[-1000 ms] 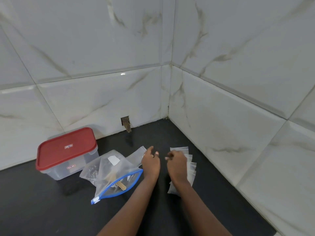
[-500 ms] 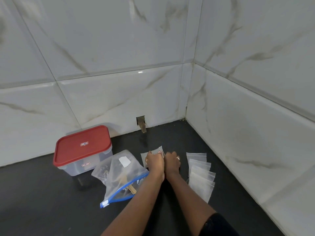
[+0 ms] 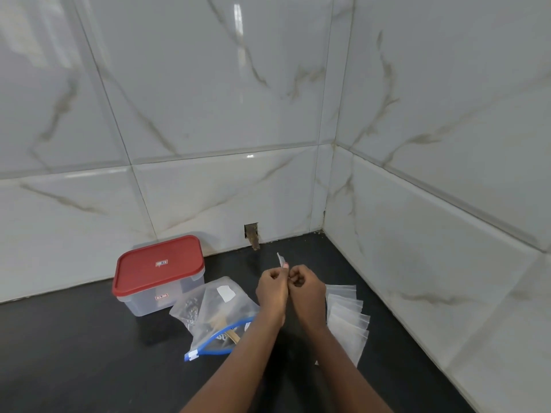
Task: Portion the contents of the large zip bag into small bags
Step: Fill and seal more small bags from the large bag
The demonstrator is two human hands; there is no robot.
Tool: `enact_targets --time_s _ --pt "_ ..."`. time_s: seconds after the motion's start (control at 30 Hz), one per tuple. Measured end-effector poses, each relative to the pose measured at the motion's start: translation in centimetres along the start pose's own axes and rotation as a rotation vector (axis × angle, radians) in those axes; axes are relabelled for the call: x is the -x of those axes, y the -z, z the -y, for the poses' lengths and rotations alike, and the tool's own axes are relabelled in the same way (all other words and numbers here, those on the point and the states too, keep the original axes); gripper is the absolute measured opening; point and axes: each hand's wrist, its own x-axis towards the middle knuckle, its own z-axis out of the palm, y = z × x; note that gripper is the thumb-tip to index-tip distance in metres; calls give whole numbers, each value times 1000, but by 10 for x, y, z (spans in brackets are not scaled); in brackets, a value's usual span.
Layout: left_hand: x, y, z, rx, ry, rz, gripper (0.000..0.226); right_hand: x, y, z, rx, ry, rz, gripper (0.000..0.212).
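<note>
Small bag (image 3: 280, 259) now aloft — hands (image 3: 272, 289) (image 3: 307, 290) together

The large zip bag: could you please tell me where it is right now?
In the head view the large zip bag lies on the dark counter, lower left of centre, between the red-lidded box and the left hand.

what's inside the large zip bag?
Dark bits and a wooden stick show through the large zip bag. The left forearm hides one end of its zip.
</note>
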Motion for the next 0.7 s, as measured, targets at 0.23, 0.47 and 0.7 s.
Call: enact_targets --time_s 0.23,0.47,0.7 --pt "35 24 -13 36 -186 67 19 22 30 20 -154 69 41 12" --pt "54 44 -11 258 -95 214 32 41 41 44 -254 83 155 32" --pt "64 59 -10 324 -45 200 20 54 38 50 -364 53 213 28"
